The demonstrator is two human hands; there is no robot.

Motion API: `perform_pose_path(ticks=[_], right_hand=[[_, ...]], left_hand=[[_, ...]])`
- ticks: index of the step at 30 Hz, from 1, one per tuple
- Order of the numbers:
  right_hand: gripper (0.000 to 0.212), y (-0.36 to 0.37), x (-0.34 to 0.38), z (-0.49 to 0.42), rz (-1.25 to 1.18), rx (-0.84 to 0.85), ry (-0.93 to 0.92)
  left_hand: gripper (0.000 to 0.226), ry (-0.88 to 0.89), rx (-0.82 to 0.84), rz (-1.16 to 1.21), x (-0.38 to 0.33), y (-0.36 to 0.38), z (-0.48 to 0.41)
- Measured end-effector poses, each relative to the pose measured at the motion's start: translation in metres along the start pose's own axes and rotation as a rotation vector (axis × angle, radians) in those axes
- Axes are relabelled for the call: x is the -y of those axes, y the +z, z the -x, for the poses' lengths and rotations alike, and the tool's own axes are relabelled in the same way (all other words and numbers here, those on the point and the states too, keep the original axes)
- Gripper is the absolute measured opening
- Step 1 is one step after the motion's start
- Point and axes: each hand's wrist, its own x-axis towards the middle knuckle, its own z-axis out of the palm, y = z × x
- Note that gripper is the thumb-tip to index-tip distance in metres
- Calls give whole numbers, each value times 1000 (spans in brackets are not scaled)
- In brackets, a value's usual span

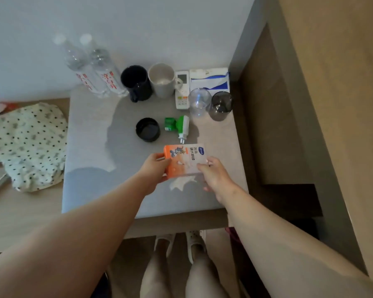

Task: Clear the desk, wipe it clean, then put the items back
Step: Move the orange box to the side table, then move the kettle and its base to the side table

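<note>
Gripping the orange-and-white cardboard box (185, 160) by opposite sides, your left hand (154, 168) and right hand (213, 175) each curl round it, so it stays level at the front of the grey desk (88, 147), likely for placing.

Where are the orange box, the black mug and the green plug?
orange box (185, 161): head view, printed front.
black mug (142, 93): head view, outer wall.
green plug (180, 123): head view, green shell.

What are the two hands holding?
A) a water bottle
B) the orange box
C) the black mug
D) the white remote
B: the left hand and the right hand each grip one side of the orange box.
</note>
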Motion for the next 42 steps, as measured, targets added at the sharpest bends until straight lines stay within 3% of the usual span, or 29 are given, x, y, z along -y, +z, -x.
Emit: perform_pose_path(ticks=[4, 9, 12, 15, 21, 27, 35, 42], right_hand=[[31, 8, -2, -25, 149, 28, -72], [52, 10, 2, -34, 304, -6, -72], [48, 4, 10, -21, 288, -23, -54], [46, -8, 23, 5, 223, -90, -66], [47, -39, 40, 82, 236, -341, -182], [48, -74, 14, 184, 317, -699, -264], [49, -112, -104, 332, 384, -1033, -66], [50, -110, -278, 478, 310, -1222, 147]], left_hand=[[31, 63, -22, -142, 3, 7, -27], [37, 176, -120, -453, -1, 9, -30], [49, 301, -103, -753, -18, 8, -14], [52, 416, -31, -878, -43, 10, 15], [47, 767, 90, -1203, -88, 24, 87], [47, 1292, 158, -1578, -94, 67, 172], [45, 1811, 380, -1724, -3, 141, 319], [44, 2122, 639, -1732, 167, 185, 452]])
